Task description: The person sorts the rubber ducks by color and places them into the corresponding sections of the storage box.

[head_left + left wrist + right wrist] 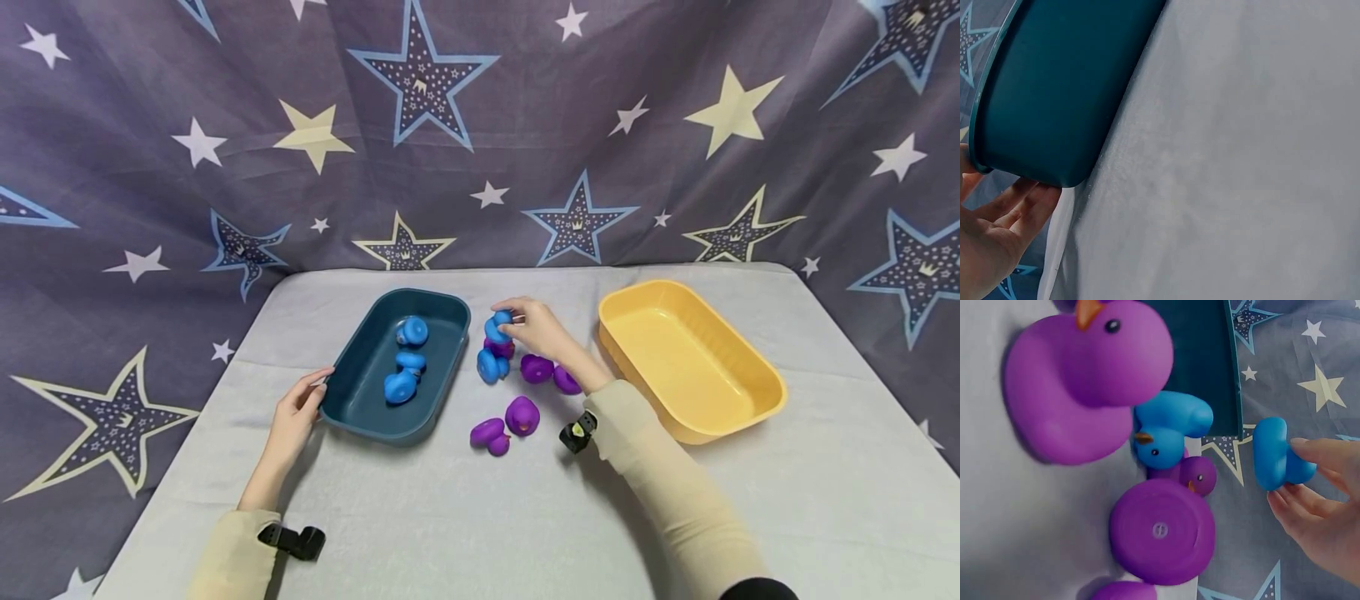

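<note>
Head view: the right hand [538, 329] pinches the held blue duck [496, 329] between thumb and fingers, just right of the teal tray [367, 350]. The left hand [294, 414] grips the teal tray's left rim. Loose blue ducks [401, 387] lie inside the teal tray; two seem to overlap, so their count is hard to make out. Right of the teal tray, below the held duck, sit another blue duck [489, 367] and a partly covered purple duck [500, 348]; more purple ducks [522, 416] lie nearby. The yellow tray [686, 358] stands farther right, partly hidden by the right sleeve [660, 467]. Crown motifs mark the large stars of the backdrop [525, 108].

Left wrist view: the fingers contact the teal tray's outer wall near its rim. The tray is cut off at the top edge; its interior is hidden.

Right wrist view: the held duck hangs clear beyond the teal tray's end, its face hidden. An upturned purple duck [1160, 556] shows a small moulded base mark, illegible. The purple duck at the bottom edge is cut off.
</note>
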### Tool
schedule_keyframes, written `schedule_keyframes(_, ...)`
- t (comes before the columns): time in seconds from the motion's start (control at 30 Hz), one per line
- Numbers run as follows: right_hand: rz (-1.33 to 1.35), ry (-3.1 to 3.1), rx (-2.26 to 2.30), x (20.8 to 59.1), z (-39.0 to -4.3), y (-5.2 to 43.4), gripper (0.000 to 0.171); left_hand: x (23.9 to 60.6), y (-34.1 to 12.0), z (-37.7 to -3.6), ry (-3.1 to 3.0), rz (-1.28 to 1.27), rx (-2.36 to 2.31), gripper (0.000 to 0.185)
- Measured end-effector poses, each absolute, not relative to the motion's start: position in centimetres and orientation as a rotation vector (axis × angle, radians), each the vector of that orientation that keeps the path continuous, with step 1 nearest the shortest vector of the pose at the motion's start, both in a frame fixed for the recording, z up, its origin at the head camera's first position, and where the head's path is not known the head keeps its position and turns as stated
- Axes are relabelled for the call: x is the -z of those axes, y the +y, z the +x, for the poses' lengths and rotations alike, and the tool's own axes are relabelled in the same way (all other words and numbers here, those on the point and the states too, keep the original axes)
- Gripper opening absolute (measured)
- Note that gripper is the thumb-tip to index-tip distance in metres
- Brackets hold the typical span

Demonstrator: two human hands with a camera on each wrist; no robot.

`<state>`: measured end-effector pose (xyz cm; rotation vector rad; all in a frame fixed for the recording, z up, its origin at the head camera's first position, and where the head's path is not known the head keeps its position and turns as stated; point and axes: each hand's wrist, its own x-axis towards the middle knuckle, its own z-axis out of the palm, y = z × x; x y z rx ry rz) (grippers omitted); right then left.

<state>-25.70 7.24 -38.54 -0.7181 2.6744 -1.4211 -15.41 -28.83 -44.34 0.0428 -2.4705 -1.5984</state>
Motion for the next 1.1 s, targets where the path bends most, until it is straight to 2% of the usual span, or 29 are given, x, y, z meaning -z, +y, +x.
schedule_keyframes(1.1, -0.915, 2.651, 1.305, 37.4, -25.8, 1.6, 0.031, 44.3, -28.7, -15.4, -2.469, 0.048, 1.636, 0.037)
